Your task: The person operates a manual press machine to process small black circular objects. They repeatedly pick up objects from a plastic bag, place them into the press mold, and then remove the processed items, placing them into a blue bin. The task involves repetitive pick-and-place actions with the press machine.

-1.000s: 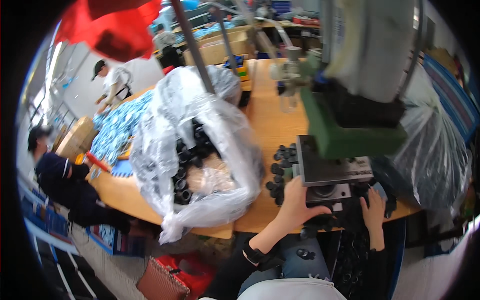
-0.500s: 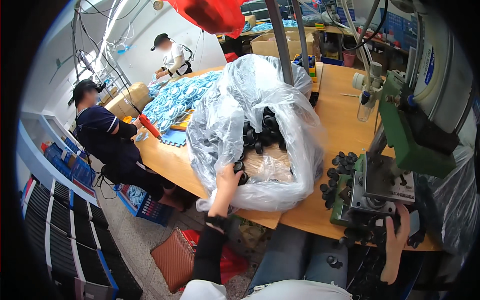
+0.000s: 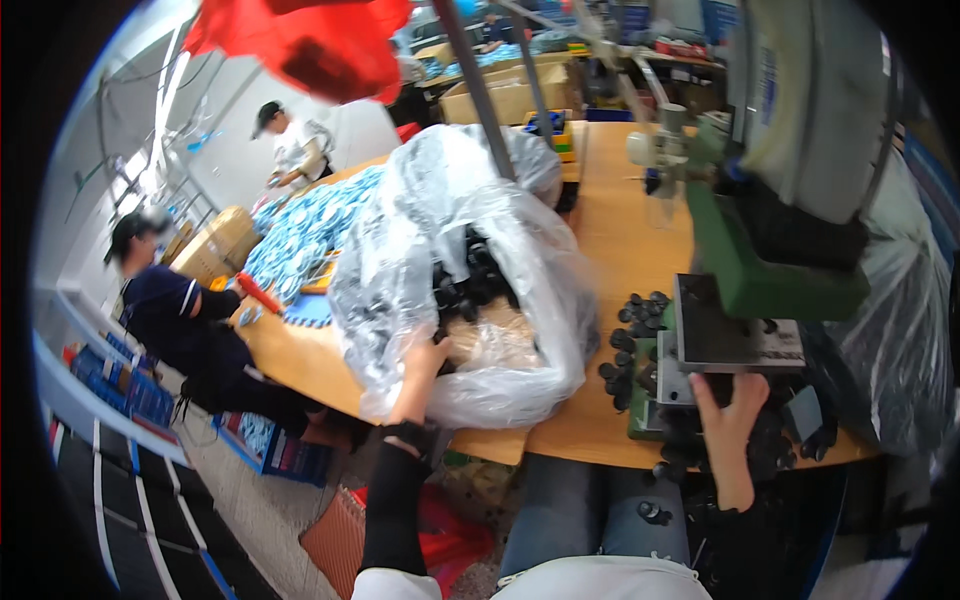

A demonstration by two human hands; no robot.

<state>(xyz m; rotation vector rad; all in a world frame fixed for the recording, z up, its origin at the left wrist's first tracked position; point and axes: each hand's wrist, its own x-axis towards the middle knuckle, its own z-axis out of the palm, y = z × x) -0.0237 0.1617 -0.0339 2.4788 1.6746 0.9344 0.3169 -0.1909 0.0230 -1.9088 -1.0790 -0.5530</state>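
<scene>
My left hand (image 3: 422,362) reaches into a large clear plastic bag (image 3: 500,405) of black round parts (image 3: 470,290). Its fingers curl closed around one such part at the bag's near left side, mostly hidden by the hand. On the right, my right hand (image 3: 730,425) is at the front of a green bench press (image 3: 775,260). Thumb and fingers are spread apart, with the tips at the press's metal block (image 3: 675,370), under its upper plate (image 3: 730,330). No part shows between them. More black parts (image 3: 622,350) lie left of the press.
One black part (image 3: 655,513) rests on my lap. Pale blue pieces (image 3: 315,225) are heaped on the table (image 3: 635,200) beyond the bag. Two people work at the far left, one with a red tool (image 3: 260,292). A red bag (image 3: 300,50) hangs overhead, near a metal post (image 3: 475,85).
My right hand has moved left and forward, from the press's right front to its metal block. My left hand stays in the bag. The whole view has shifted.
</scene>
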